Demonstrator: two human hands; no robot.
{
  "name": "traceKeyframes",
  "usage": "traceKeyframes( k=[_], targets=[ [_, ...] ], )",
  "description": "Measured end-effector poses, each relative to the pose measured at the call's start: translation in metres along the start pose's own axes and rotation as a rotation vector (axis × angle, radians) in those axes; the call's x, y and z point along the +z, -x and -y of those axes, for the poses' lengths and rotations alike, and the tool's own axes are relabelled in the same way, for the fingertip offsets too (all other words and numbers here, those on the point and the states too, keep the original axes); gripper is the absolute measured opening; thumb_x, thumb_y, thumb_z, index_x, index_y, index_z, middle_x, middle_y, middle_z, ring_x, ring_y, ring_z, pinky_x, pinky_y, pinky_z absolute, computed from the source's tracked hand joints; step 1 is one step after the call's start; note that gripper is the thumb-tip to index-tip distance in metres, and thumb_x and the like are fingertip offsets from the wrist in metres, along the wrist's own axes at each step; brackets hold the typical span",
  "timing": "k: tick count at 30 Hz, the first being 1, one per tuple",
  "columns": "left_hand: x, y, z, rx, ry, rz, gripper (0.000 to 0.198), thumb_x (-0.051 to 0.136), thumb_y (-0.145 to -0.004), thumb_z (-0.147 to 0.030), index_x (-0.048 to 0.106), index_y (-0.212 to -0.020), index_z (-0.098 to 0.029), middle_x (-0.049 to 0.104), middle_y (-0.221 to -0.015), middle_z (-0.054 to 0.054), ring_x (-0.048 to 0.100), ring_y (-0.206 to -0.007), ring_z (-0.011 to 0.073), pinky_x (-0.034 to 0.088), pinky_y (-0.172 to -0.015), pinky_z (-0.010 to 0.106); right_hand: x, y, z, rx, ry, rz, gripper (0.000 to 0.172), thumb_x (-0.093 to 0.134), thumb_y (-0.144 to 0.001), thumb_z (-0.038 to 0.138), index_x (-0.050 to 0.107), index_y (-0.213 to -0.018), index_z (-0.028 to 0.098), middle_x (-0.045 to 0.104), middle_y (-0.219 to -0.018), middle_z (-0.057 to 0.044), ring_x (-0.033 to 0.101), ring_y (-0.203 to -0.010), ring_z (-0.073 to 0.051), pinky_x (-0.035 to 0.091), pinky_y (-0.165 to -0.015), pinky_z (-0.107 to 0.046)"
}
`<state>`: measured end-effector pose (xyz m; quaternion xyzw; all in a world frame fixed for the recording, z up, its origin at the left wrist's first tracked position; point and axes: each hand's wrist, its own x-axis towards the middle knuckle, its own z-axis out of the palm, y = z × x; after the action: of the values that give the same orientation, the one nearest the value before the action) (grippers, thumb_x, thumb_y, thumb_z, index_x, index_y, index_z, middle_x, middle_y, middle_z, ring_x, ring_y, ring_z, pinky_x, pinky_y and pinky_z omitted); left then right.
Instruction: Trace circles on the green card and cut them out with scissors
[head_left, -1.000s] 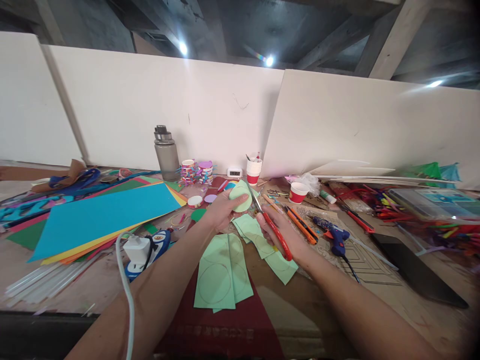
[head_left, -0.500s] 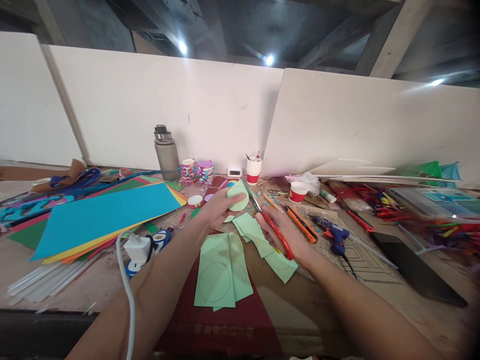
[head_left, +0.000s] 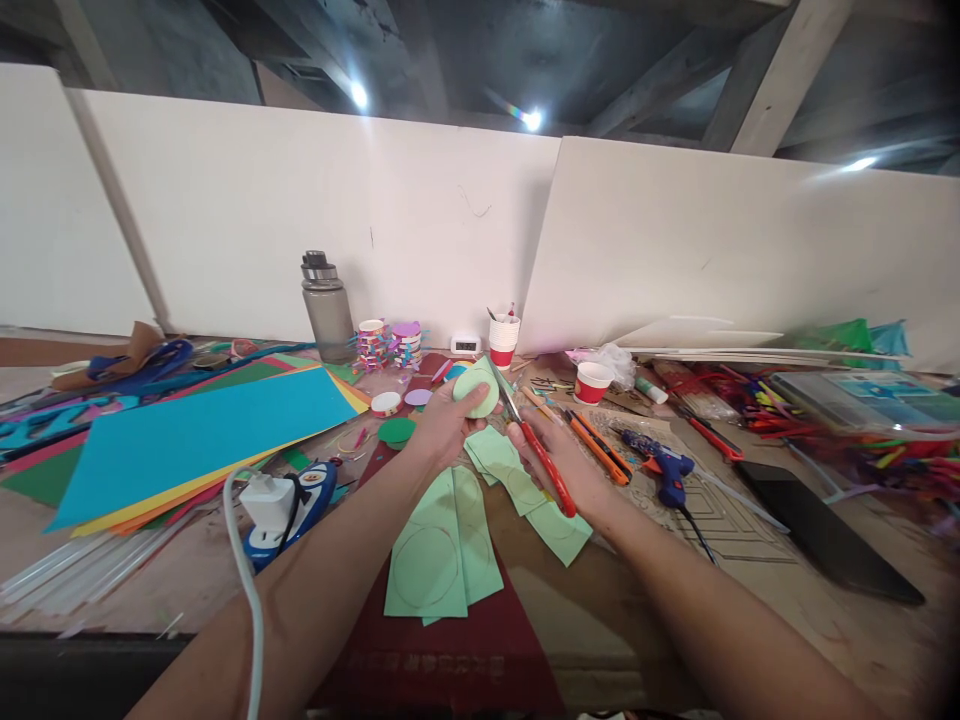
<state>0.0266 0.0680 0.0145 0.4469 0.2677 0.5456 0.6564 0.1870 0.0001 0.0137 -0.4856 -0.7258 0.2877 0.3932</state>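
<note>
My left hand pinches a light green piece of paper with a rounded outline, held up above the table. In my right hand are red-handled scissors, their blades pointing up and away against the right edge of that paper. Below my hands lie green sheets with circles drawn on them, on a dark red board. More green paper pieces overlap just under my right hand. A dark green disc rests left of my left hand.
Blue, yellow and orange sheets spread at left, near a power strip and white cable. A bottle and paper cups stand at the back. Rightward are utility knives, a glue gun and a black tablet-like slab.
The green paper in my left hand is turned slightly, and the scissors stay at its right edge. The whole view has shifted a little, uncovering more of the dark green disc.
</note>
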Motion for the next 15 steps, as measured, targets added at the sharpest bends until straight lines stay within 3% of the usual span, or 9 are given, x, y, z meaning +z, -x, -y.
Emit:
traceKeyframes(
  k=[3,15],
  targets=[
    [-0.001,0.000,-0.001,-0.004,-0.025,0.056,0.050,0.090,-0.058,-0.036,0.062,-0.091,-0.013,0.066,-0.078,0.004,0.064,-0.067,0.0144,0.034,-0.044,0.019,0.000,-0.001,-0.002,-0.008,0.059,-0.020,0.037,0.043,-0.095,0.057,0.049,-0.085,0.023,0.047,-0.066,0.003,0.042,-0.057,-0.013,0.034,-0.052,-0.026],
    [0.000,0.004,-0.016,-0.053,-0.069,0.131,0.047,0.090,-0.060,-0.037,0.064,-0.089,-0.011,0.062,-0.072,0.002,0.056,-0.060,0.0104,0.033,-0.045,0.019,0.002,0.000,-0.010,0.056,-0.056,0.026,0.037,0.048,-0.093,0.060,0.048,-0.089,0.024,0.036,-0.062,0.006,0.036,-0.049,-0.010,0.028,-0.045,-0.023]
  ],
)
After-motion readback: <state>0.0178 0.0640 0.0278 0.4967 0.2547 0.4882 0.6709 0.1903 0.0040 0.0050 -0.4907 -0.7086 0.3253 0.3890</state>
